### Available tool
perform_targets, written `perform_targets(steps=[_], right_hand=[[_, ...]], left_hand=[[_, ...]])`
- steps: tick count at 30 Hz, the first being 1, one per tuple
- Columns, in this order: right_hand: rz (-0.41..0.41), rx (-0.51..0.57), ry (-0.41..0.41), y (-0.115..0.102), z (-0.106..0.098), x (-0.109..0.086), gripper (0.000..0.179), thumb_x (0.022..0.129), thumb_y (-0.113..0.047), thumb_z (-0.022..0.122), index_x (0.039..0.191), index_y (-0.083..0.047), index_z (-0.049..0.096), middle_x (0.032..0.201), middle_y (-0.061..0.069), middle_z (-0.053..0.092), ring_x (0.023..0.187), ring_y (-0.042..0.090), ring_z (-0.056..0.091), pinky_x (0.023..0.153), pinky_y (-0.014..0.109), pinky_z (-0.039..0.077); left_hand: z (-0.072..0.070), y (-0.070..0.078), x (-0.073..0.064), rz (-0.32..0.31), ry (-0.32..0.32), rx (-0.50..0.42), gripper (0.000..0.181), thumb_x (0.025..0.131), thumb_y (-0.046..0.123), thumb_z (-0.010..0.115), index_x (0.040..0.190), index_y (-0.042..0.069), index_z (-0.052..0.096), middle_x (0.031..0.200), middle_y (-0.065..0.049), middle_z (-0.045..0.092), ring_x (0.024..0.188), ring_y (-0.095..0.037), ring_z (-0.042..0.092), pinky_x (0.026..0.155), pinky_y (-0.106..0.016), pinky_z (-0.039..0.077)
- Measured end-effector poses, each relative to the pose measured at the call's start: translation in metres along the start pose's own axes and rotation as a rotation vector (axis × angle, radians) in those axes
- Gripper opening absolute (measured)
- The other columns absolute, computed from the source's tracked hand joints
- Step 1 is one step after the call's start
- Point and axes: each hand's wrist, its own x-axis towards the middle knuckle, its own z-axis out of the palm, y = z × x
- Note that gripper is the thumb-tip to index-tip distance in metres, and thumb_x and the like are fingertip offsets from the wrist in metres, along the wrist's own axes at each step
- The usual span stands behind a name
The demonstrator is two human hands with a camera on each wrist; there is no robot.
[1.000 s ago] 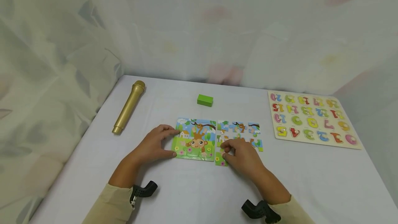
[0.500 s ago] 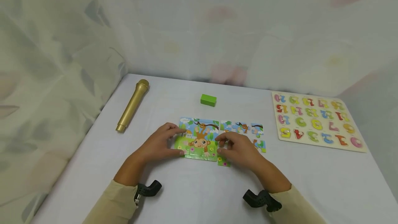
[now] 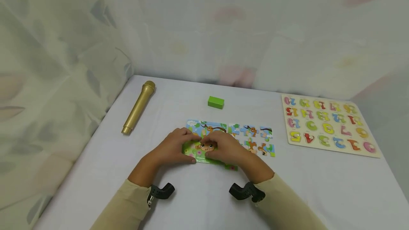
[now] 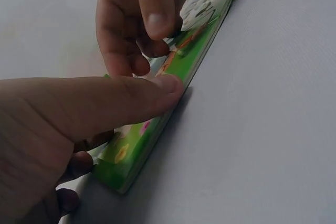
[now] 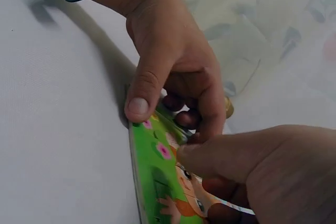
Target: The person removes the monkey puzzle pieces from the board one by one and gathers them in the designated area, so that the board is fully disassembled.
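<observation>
A square puzzle board [image 3: 212,127] printed with a monkey lies on the white table, partly covered by both hands. My left hand [image 3: 174,147] holds its left side, with the thumb [image 4: 139,95] on the near edge and the fingers bent toward the far side. Over the middle of the board is my right hand [image 3: 228,148], its thumb and index finger spread around the monkey's face. I see no piece between them; its other fingertips are hidden. To the board's right lie several jigsaw pieces [image 3: 250,130], some covered by the right hand.
At the back stands a green block [image 3: 216,102]. A golden microphone [image 3: 138,107] lies to the left. On the right is a wooden number board [image 3: 329,125]. Floral cloth [image 3: 198,27] hangs behind the table.
The right hand has moved left, from the loose jigsaw pieces onto the puzzle board, its fingertips coming close to the left hand. The left hand stays at the board's left side. The view shifts slightly.
</observation>
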Motion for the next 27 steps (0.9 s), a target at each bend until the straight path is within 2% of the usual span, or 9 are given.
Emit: perform_targets(steps=[4,11,18,27], right_hand=[[-0.005,-0.076,-0.017,-0.001,0.005,0.005,0.035,0.090,-0.012,0.083,0.125,-0.014,0.077,0.120,0.000,0.071,0.109,0.018,0.064,0.096,0.042,0.052],[0.000,-0.117,-0.065,-0.004,0.007,0.005,0.040,0.088,-0.007,0.083,0.126,-0.016,0.077,0.122,0.001,0.070,0.109,0.018,0.062,0.094,0.041,0.051],[-0.003,-0.119,-0.061,-0.005,0.007,0.005,0.041,0.086,-0.004,0.082,0.124,-0.016,0.076,0.116,0.000,0.069,0.106,0.018,0.061,0.094,0.041,0.051],[0.032,-0.069,-0.061,-0.006,0.006,0.006,0.040,0.086,-0.002,0.083,0.123,-0.017,0.074,0.113,-0.003,0.067,0.104,0.016,0.061,0.094,0.042,0.051]], left_hand=[[0.000,0.002,0.001,-0.014,-0.009,0.004,0.073,0.075,0.038,0.099,0.140,0.023,0.071,0.124,0.004,0.059,0.120,-0.022,0.052,0.103,-0.048,0.044],[-0.001,0.005,0.003,-0.051,-0.026,0.002,0.073,0.075,0.038,0.099,0.140,0.024,0.070,0.123,0.004,0.059,0.122,-0.024,0.051,0.104,-0.051,0.043],[-0.001,0.008,0.003,-0.063,-0.024,-0.003,0.072,0.075,0.035,0.099,0.140,0.023,0.071,0.125,0.003,0.059,0.122,-0.025,0.051,0.103,-0.052,0.042],[-0.002,0.011,0.002,-0.085,-0.026,-0.014,0.072,0.075,0.034,0.100,0.141,0.022,0.071,0.125,0.003,0.059,0.123,-0.026,0.051,0.106,-0.054,0.041]])
